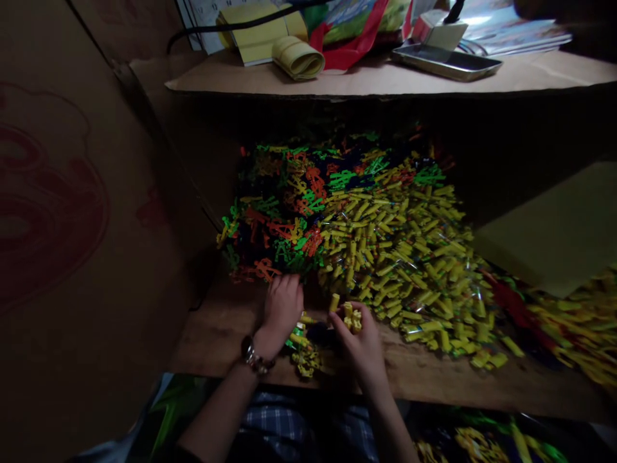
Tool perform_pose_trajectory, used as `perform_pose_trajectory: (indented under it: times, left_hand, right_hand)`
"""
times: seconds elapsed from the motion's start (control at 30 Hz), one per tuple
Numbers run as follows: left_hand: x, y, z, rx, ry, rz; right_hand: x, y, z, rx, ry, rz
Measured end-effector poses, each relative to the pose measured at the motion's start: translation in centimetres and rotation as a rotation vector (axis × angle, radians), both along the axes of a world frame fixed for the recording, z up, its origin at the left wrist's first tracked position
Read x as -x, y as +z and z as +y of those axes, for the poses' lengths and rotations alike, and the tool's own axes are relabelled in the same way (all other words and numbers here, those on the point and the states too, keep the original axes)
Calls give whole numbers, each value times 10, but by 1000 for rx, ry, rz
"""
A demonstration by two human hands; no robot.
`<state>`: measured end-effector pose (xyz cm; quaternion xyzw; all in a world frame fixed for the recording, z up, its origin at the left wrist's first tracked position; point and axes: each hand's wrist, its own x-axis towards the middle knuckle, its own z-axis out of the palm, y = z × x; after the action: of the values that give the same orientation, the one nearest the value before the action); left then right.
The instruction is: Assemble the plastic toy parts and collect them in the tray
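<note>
My left hand (283,307), with a bracelet at the wrist, reaches to the near edge of a heap of small green, orange and yellow plastic pieces (270,225). Its fingers stretch forward and down, the tips partly hidden. To the right, my right hand (364,334) is closed around several short yellow tubes (354,318), one of them upright between thumb and fingers. A large pile of wrapped yellow tubes (409,257) spreads just beyond that hand. Between my hands a few yellow and green pieces (306,357) lie on the wooden table (409,373).
A cardboard shelf (357,80) overhangs the heaps, bearing a rolled yellow sheet (299,58), a metal tray (446,61) and papers. A cardboard wall (96,257) stands at left. More yellow pieces (583,321) lie at far right, beside a pale panel (554,231).
</note>
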<state>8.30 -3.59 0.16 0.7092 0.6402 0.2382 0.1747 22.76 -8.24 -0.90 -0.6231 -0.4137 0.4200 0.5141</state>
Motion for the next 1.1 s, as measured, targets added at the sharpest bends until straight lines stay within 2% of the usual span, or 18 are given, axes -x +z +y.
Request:
perform_pose_trajectory:
  times: [0.17, 0.27, 0.37, 0.43, 0.57, 0.63, 0.8, 1.1]
  left_hand:
    - [-2, -9, 26, -25, 21, 70]
    - [2, -13, 28, -40, 22, 58]
    - [13, -12, 22, -50, 30, 27]
    - [19, -9, 14, -64, 27, -36]
    - [25, 4, -5, -110, -13, -341]
    - [23, 13, -15, -46, -24, -448]
    - [18, 29, -32, 226, -41, -604]
    - [15, 35, -42, 255, -32, -634]
  right_hand:
    - [-9, 1, -11, 62, -12, 105]
    - [-10, 3, -14, 77, 28, 174]
    - [-11, 8, -15, 76, 3, 126]
    - [-10, 12, -15, 79, -21, 87]
    - [-6, 24, -15, 42, 1, 16]
    - [-2, 29, -15, -18, 37, -40]
    - [4, 32, -18, -150, 42, -191]
    - [0, 40, -36, -276, 63, -516]
